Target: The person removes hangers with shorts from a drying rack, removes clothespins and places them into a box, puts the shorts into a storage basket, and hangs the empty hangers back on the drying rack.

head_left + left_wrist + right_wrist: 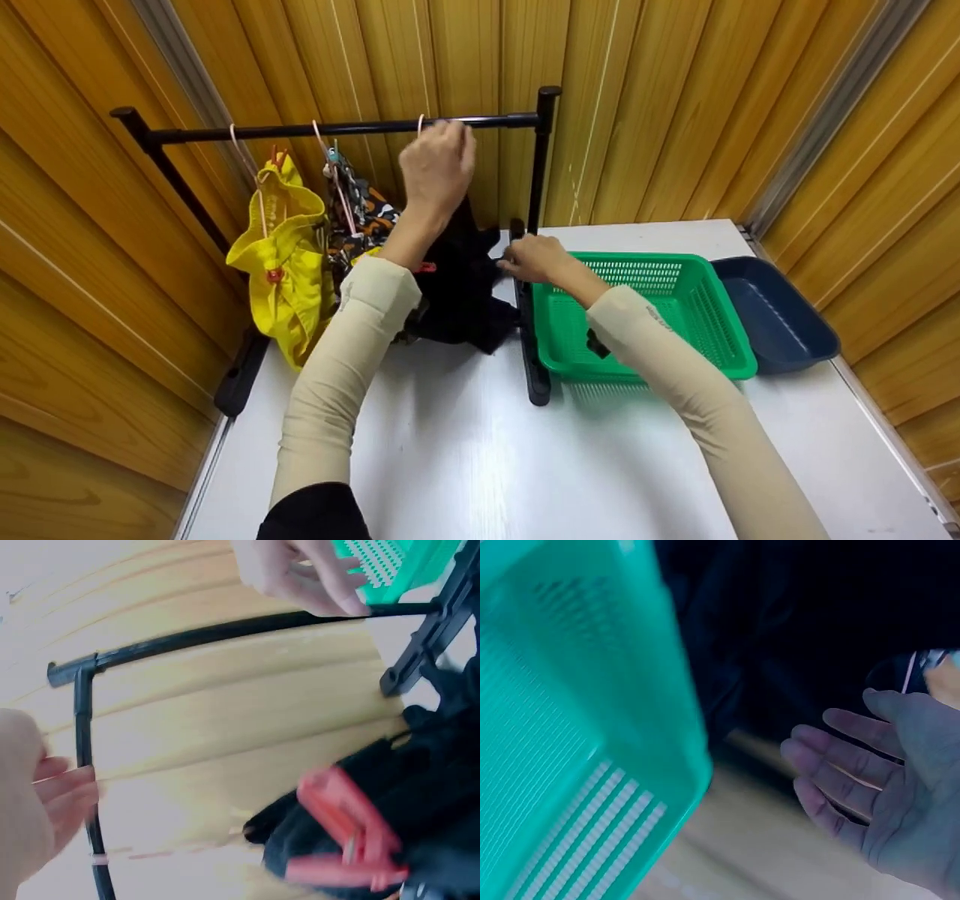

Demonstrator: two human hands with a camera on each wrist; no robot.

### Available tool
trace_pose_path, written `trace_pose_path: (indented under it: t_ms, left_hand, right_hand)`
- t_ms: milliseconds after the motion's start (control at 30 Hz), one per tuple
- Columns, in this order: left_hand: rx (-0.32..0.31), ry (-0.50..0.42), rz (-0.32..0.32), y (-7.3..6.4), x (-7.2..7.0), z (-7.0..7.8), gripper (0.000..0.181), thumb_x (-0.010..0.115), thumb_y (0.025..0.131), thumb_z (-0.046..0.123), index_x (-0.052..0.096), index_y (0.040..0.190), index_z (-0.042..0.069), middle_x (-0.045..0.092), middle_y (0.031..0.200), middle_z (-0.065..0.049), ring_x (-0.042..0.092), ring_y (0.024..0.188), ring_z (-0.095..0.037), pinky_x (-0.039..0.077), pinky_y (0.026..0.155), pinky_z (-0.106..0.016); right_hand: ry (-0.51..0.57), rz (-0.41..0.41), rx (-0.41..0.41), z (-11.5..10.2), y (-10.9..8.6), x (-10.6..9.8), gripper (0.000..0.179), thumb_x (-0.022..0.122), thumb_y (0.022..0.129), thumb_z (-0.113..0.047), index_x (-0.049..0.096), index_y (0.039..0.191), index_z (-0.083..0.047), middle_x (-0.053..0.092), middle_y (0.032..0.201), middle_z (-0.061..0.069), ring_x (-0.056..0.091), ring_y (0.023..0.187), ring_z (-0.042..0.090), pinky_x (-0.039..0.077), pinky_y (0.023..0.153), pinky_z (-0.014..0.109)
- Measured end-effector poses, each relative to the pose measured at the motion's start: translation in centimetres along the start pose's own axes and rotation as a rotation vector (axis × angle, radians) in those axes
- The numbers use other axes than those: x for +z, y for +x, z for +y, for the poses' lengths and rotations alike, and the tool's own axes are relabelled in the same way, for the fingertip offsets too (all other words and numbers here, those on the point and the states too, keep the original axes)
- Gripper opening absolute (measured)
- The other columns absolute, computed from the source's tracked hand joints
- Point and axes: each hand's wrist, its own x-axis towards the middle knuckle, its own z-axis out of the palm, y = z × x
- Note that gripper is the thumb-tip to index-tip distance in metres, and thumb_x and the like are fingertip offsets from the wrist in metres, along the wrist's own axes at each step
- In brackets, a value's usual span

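Note:
My left hand (441,161) is at the rail (375,127) of a black clothes rack, beside the pink hook (421,122) of a hanger on it. Its fingers (71,791) bend loosely by the rail in the left wrist view, with nothing seen between them. Below hangs a black garment (461,292); a red clip (352,840) shows on it. My right hand (536,259) is by the rack's right upright, between the garment and a green basket (645,371). The right wrist view shows its fingers (840,757) spread and apart, holding nothing.
On the left of the rail hang a yellow garment (289,292) and a patterned one (367,210), both on pink hangers. A dark blue tray (780,315) stands right of the basket on the white table (480,450). Wood-patterned walls (637,112) enclose the table.

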Motion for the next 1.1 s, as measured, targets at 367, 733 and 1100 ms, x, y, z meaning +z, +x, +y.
trace_pose_path:
  t_ms: [367, 733, 1100]
  left_hand:
    - [-0.104, 0.089, -0.04, -0.7, -0.7, -7.1, 0.051, 0.031, 0.112, 0.036, 0.036, 0.16, 0.021, 0.018, 0.171, -0.014, 0.012, 0.16, -0.03, 0.004, 0.131, -0.044]
    - [-0.066, 0.112, -0.069, -2.0, -0.6, -8.7, 0.048, 0.036, 0.111, 0.026, 0.038, 0.159, 0.019, 0.031, 0.168, -0.009, 0.024, 0.158, -0.03, 0.01, 0.13, -0.044]
    - [-0.063, 0.125, -0.092, -2.1, -1.2, -9.1, 0.052, 0.047, 0.107, 0.017, 0.039, 0.158, 0.017, 0.035, 0.166, -0.007, 0.025, 0.157, -0.027, 0.01, 0.13, -0.042]
  right_hand:
    - [0.806, 0.335, 0.059, -7.6, 1.7, -0.3, 0.022, 0.059, 0.103, -0.018, 0.069, 0.114, -0.002, 0.073, 0.1, 0.016, 0.071, 0.092, 0.035, 0.052, 0.073, 0.022]
    - [0.879, 0.165, 0.13, -11.2, 2.6, -0.5, 0.057, 0.06, 0.101, -0.043, 0.051, 0.149, -0.015, 0.051, 0.136, 0.015, 0.055, 0.121, 0.026, 0.046, 0.105, 0.039]
    - [1.047, 0.067, 0.091, -11.1, 2.8, -0.8, 0.063, 0.077, 0.087, -0.016, 0.046, 0.141, -0.013, 0.039, 0.147, 0.015, 0.047, 0.135, 0.031, 0.038, 0.115, 0.043]
